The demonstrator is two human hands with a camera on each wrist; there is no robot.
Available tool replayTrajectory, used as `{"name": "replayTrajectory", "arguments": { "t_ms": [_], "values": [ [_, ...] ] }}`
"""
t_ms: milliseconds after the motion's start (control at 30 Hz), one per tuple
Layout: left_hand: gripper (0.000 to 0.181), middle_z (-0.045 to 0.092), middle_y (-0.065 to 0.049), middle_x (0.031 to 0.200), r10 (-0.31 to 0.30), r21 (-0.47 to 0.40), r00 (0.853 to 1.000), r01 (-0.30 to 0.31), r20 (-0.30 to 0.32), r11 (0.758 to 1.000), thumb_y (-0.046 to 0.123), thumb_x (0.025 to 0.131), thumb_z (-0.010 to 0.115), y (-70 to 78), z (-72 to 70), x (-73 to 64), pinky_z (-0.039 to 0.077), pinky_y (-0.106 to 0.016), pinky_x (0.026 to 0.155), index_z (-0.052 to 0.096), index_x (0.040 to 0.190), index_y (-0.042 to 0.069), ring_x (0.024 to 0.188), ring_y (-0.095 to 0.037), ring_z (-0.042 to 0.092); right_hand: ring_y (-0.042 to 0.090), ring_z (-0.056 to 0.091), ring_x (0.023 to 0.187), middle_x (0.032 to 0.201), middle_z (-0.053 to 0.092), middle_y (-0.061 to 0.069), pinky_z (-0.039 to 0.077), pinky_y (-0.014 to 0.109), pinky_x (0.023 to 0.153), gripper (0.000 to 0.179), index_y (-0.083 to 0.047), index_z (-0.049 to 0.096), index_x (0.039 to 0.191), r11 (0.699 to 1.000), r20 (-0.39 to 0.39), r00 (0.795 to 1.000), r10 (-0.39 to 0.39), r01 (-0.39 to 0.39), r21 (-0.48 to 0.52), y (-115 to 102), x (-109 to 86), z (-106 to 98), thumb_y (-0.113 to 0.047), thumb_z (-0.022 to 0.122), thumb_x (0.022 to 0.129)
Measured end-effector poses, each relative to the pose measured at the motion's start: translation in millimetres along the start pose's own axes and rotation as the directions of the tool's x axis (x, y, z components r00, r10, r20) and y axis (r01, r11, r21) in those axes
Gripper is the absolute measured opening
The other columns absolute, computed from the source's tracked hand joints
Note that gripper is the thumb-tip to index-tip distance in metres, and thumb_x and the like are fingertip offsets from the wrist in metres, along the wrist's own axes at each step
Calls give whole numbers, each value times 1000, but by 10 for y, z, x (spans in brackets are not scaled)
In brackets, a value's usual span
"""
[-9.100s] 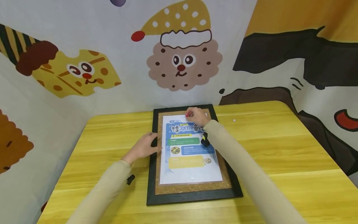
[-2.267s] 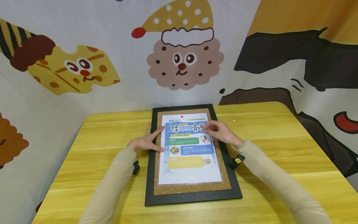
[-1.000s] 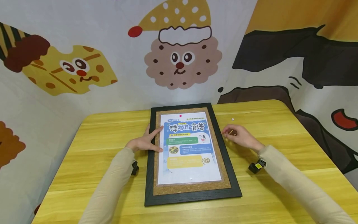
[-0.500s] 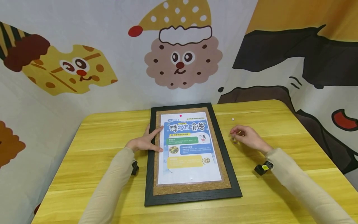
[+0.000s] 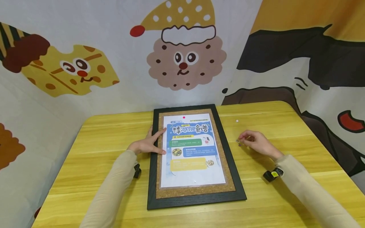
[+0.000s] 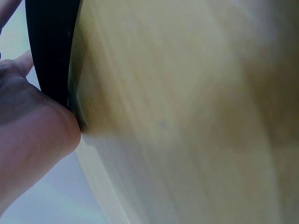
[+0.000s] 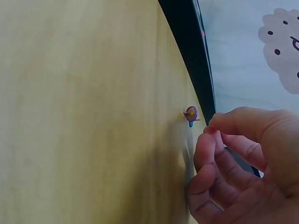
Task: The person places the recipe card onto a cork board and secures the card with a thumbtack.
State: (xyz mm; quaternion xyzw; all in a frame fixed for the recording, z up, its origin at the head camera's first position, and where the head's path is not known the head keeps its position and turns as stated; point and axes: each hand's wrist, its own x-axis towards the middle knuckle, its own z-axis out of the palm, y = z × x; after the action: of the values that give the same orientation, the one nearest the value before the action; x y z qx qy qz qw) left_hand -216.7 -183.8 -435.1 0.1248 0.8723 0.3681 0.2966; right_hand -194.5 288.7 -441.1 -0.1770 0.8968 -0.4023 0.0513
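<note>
A person works at a wooden table (image 5: pixel 273 196) on a black-framed corkboard (image 5: pixel 196 191) bearing a printed poster sheet (image 5: pixel 192 175). The sheet lies flat on the cork, and a pink pin head (image 5: pixel 183 117) shows at its top edge, so pinning there looks done. The lower edge has only a small pale spot (image 5: pixel 195 181), too tiny to identify, so fastening there is uncertain. Some tacks (image 7: pixel 192 113) lie loose on the table to the right, apparently unused; a small white dot (image 5: pixel 237 121) sits beyond them. The left hand (image 5: pixel 146 145) spreads its fingers across the frame's left side. The right hand (image 5: pixel 258 143), just beside the tacks, presses thumb and fingertips together; whether they pinch anything cannot be told.
</note>
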Motion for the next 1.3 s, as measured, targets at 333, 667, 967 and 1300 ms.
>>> {"name": "replayTrajectory", "arguments": {
  "t_ms": [333,667,967,1300],
  "values": [
    [110,-37,-17,150,0,7,1000,0,0,1000,38,77,82,6,-3,-1,4,-74,102,7,157,30,138,-45,-22,19,57,76,93,66,9,45,24,60,11,1,66,102,1000,23,999,27,-27,-7,2,-78,31,0,61,93],
    [110,-37,-17,150,5,0,1000,-5,-1,1000,36,77,82,14,-4,-5,5,-73,102,6,157,30,138,-46,-20,18,54,73,88,64,8,43,25,56,10,0,66,101,999,28,999,34,-34,-18,7,-77,61,-1,62,93],
    [110,-36,-18,150,6,15,1000,-6,1,1000,37,77,81,25,-2,-2,6,-73,102,5,157,29,138,-47,-19,17,56,77,92,65,9,46,25,62,12,2,66,103,1000,67,998,14,-15,13,24,-88,30,-1,61,93],
    [110,-37,-17,150,9,12,1000,-9,5,1000,38,77,81,-1,-9,14,6,-73,102,5,157,30,138,-46,-20,17,55,76,91,65,8,45,24,61,13,3,66,103,999,72,997,36,-37,15,-54,-114,27,-3,62,93]
  ]
}}
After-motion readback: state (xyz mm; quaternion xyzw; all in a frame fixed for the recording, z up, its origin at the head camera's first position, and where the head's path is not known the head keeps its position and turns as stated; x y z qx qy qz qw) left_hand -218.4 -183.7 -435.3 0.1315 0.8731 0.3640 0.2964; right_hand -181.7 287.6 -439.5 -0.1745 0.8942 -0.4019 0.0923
